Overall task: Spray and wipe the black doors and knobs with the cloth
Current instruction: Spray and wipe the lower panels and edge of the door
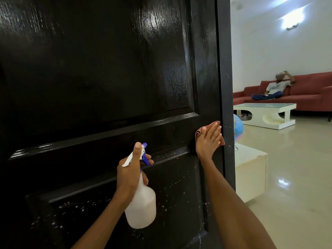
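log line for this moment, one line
left hand holds spray bottle | right hand presses cloth on black door

One black door (107, 87) seen, near left. One spray bottle (141, 203), one cloth (199, 133), two hands counted: left hand (129, 175), right hand (208, 141). Far right: one red sofa (309, 90), one seated person (274, 88), one white coffee table (265, 114), one globe (238, 128), one wall lamp (292, 26).

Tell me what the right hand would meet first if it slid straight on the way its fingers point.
The right hand presses the cloth on the black door, fingers pointing up and slightly right. It would probably just cross more door face near the edge; nothing else shows there.
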